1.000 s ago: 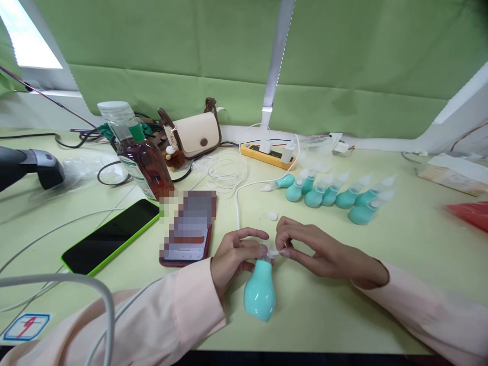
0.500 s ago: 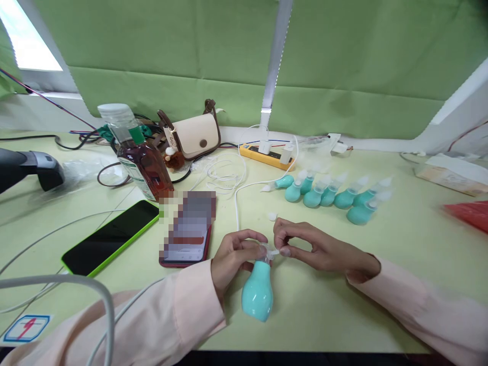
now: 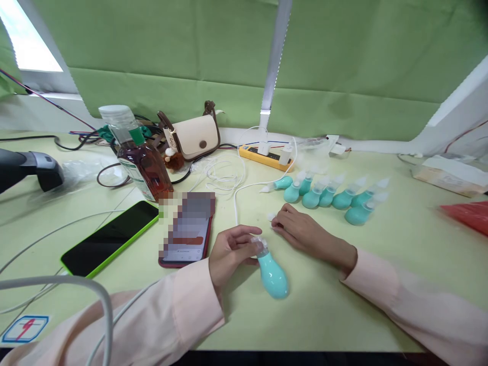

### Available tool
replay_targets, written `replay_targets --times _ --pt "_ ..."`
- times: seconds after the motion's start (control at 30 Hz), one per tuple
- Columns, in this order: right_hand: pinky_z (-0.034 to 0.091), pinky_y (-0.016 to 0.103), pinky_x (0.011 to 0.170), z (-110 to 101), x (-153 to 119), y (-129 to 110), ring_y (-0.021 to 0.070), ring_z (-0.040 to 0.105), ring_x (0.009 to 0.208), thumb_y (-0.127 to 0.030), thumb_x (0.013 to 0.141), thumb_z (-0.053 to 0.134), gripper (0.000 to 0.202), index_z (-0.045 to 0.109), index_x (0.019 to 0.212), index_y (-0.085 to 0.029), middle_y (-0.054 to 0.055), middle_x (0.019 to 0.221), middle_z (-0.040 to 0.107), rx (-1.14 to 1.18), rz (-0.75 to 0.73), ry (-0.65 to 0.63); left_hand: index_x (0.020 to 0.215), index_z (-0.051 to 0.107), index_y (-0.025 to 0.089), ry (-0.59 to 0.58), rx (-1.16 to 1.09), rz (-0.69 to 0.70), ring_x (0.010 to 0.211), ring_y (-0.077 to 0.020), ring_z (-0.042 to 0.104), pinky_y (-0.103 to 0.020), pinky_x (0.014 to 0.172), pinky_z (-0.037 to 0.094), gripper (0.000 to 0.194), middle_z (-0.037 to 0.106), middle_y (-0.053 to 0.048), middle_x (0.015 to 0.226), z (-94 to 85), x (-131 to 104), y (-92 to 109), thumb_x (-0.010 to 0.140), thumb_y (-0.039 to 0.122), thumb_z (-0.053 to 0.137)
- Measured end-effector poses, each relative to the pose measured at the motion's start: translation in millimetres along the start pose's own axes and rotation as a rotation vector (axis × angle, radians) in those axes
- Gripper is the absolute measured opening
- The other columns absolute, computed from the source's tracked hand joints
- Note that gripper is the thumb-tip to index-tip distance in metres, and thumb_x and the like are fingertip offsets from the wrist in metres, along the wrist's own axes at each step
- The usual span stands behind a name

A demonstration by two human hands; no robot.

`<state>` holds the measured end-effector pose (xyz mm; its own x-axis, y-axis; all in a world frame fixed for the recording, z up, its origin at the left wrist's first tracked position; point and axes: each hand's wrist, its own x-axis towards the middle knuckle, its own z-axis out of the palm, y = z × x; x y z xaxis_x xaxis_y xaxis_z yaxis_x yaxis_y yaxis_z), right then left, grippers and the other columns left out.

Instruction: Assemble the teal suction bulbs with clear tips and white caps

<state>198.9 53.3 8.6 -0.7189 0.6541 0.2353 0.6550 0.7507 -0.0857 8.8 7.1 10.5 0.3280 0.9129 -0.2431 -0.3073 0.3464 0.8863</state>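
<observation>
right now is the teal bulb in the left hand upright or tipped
Tipped: the teal bulb slants, its rounded end toward the view's lower right, its clear neck held by the left hand.

Bright, soft light; the window pane [image 3: 30,35], beyond and left of the bottle [image 3: 141,160], burns out to white; glints dot the teal bulb [image 3: 273,278]; faint shadows touch the surface [image 3: 324,320]; pixelation masks part of the red-cased phone [image 3: 190,252]; the red item [image 3: 467,216], far right of the bottle, blurs.
</observation>
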Motion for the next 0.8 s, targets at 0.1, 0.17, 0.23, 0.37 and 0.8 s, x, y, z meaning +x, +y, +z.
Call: replay_targets --times 0.1,0.17,0.23,0.37,0.8 --pt "0.039 0.029 0.058 5.1 0.0 3.9 0.0188 0.042 0.076 -0.019 0.086 0.032 0.023 0.053 0.077 -0.012 0.008 0.071 0.053 -0.09 -0.049 0.027 0.077 0.056 0.01 0.046 -0.016 0.019 0.064 -0.0133 0.056 -0.026 0.058 0.048 0.025 0.06 -0.004 0.068 -0.6 1.4 -1.2 0.057 0.019 0.07" --pt "0.039 0.029 0.057 8.6 -0.7 5.5 0.0188 0.042 0.075 -0.019 0.086 0.033 0.024 0.054 0.076 -0.012 0.008 0.069 0.054 -0.107 -0.064 0.048 0.074 0.055 0.01 0.056 -0.034 0.037 0.064 -0.0133 0.056 -0.028 0.06 0.049 0.026 0.06 -0.003 0.066 -1.2 2.9 -2.0 0.056 0.019 0.071" --pt "0.039 0.028 0.055 11.9 -1.4 6.8 0.0186 0.043 0.074 -0.02 0.085 0.035 0.024 0.055 0.075 -0.013 0.007 0.068 0.054 -0.097 -0.07 0.074 0.073 0.054 0.011 0.066 -0.043 0.053 0.064 -0.0137 0.056 -0.029 0.061 0.049 0.027 0.059 -0.003 0.066 -1.9 4.4 -2.7 0.055 0.019 0.071" --pt "0.04 0.029 0.057 11.4 -3.6 4.6 0.0177 0.044 0.071 -0.019 0.083 0.04 0.018 0.055 0.075 -0.015 0.006 0.066 0.056 0.025 -0.058 0.183 0.072 0.052 0.012 0.076 -0.038 0.073 0.065 -0.0135 0.056 -0.032 0.064 0.05 0.027 0.058 -0.002 0.066 -3.1 5.9 -3.4 0.054 0.019 0.071" --pt "0.038 0.025 0.054 0.6 -17.3 -41.9 0.0138 0.051 0.063 -0.035 0.073 0.054 0.023 0.057 0.086 -0.017 0.004 0.068 0.058 0.234 0.042 0.243 0.07 0.046 0.015 -0.111 0.213 0.29 0.071 -0.0146 0.053 -0.026 0.061 0.044 0.025 0.055 -0.003 0.075 -1.6 2.3 -6.7 0.058 0.021 0.068"
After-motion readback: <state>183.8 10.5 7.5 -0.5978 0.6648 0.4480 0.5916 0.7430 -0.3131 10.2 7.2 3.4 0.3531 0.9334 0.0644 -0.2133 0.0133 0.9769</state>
